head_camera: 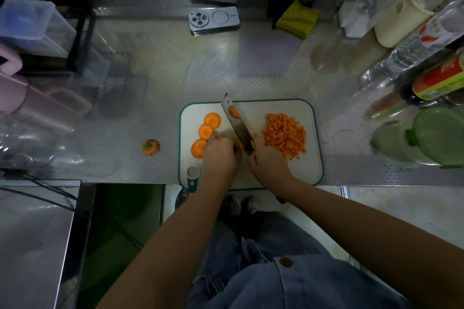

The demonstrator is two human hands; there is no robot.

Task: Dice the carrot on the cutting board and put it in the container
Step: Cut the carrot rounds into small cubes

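Dicing on the board (312, 158), we pin a firm, light, slippery carrot piece (238, 148) under the curled left hand (221, 155), judging it safest held flat-side down, while the right hand (268, 160) grips the knife (237, 125).

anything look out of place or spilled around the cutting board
Nothing spilled. One carrot stub with its stem end lies off the cutting board, on the counter to its left, likely a discard. A carrot slice also seems stuck to the knife blade instead of lying flat.
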